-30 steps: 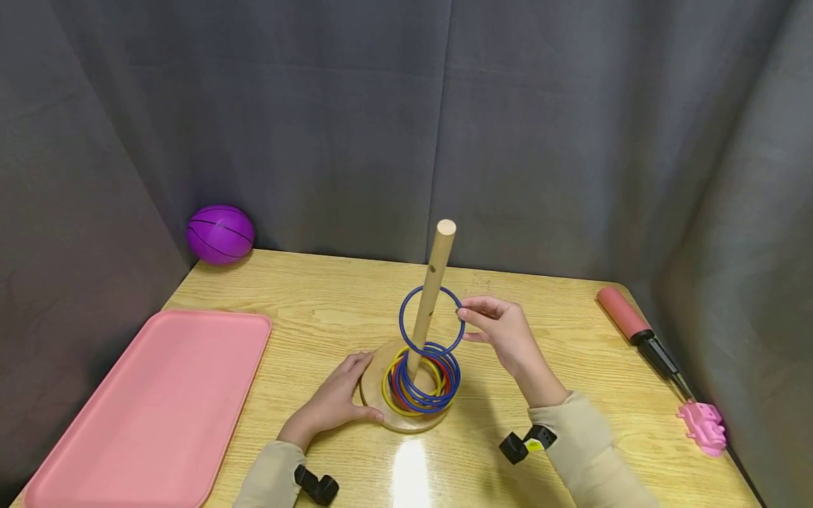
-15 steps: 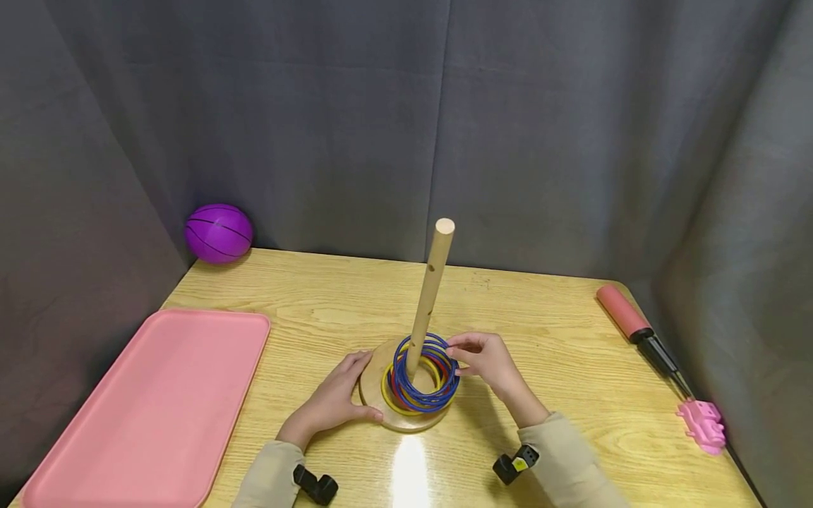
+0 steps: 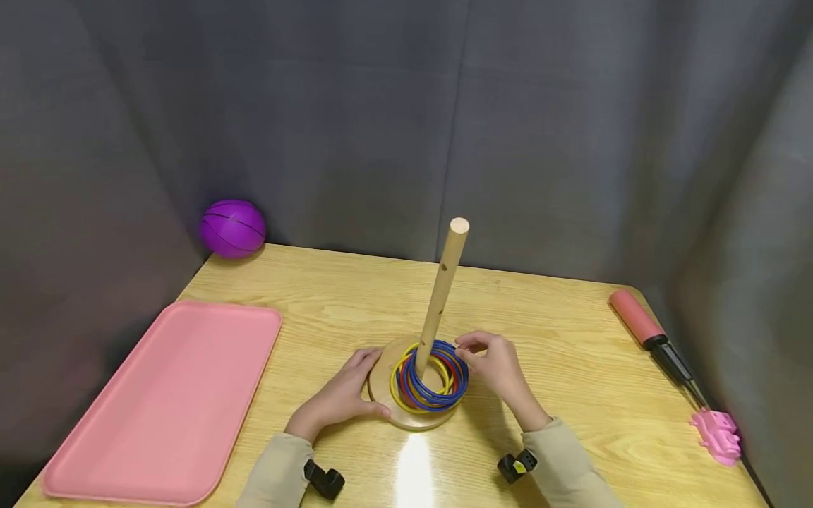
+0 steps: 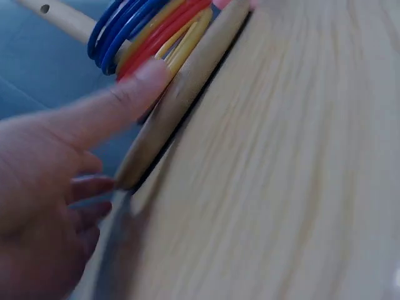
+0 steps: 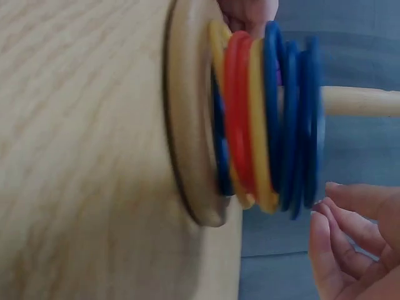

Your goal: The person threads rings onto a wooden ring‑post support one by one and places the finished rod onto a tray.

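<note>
A wooden ring-toss stand with an upright peg and a round base is on the table. Several blue, red and yellow rings circle the peg's foot, blue ones uppermost. My left hand holds the base's left side, thumb over its top and fingers along the edge. At the right of the stack, my right hand has its fingertips beside the top blue ring. In the right wrist view, thumb and forefinger stand slightly apart with no ring between them.
A pink tray lies on the left of the table. At the back left corner sits a purple ball. A hand pump and a pink plastic piece lie along the right edge. Grey curtains surround the table.
The blue ring pinched by my right hand went down the peg onto the stack, and the fingers let go of it. My left hand stays on the base. The view shifted slightly.
</note>
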Motion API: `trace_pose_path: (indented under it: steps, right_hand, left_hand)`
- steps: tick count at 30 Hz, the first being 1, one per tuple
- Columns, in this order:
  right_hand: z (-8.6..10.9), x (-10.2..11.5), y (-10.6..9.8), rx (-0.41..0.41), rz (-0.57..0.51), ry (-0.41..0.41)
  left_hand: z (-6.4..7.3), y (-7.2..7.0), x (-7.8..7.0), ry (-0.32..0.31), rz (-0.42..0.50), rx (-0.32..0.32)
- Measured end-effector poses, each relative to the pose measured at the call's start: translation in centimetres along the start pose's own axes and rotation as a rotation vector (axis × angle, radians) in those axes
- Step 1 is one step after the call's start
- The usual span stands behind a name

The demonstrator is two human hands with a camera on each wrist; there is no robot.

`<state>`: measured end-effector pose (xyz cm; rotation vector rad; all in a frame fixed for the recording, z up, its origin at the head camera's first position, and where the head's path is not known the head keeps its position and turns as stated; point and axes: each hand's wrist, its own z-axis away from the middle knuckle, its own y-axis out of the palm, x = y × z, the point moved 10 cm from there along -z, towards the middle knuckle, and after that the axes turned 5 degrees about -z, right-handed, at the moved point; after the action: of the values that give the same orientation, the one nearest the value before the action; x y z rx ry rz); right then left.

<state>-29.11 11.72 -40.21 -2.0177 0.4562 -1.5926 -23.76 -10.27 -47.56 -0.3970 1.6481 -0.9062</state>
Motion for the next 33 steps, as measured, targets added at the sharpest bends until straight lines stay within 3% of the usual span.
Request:
trace_pose_path:
  steps: [4,9,17,22,27,33]
  right_hand:
    - [0.1,1.6,-0.6,-0.002,-0.013,-0.093]
    - [0.4,2.9,0.7,0.127,-0.156,-0.138]
    - [0.5,3.6,2.1,0.211,-0.222,-0.153]
    - [0.7,4.1,2.7,0.227,-0.23,-0.164]
    - [0.8,3.8,2.5,0.21,-0.22,-0.159]
    - [1.3,2.8,0.9,0.15,-0.201,-0.154]
  left_hand:
    - [0.7,-1.9,-0.6,-0.008,-0.015,-0.026]
    - [3.8,-6.0,-0.1,-0.024,-0.069,-0.101]
    - [11.4,-11.8,2.6,-0.107,-0.103,-0.226]
    - [17.1,-14.9,4.3,-0.161,-0.148,-0.366]
    - [21.6,-16.6,6.8,-0.247,-0.196,-0.463]
    - [24.8,-16.6,9.9,-0.324,-0.237,-0.485]
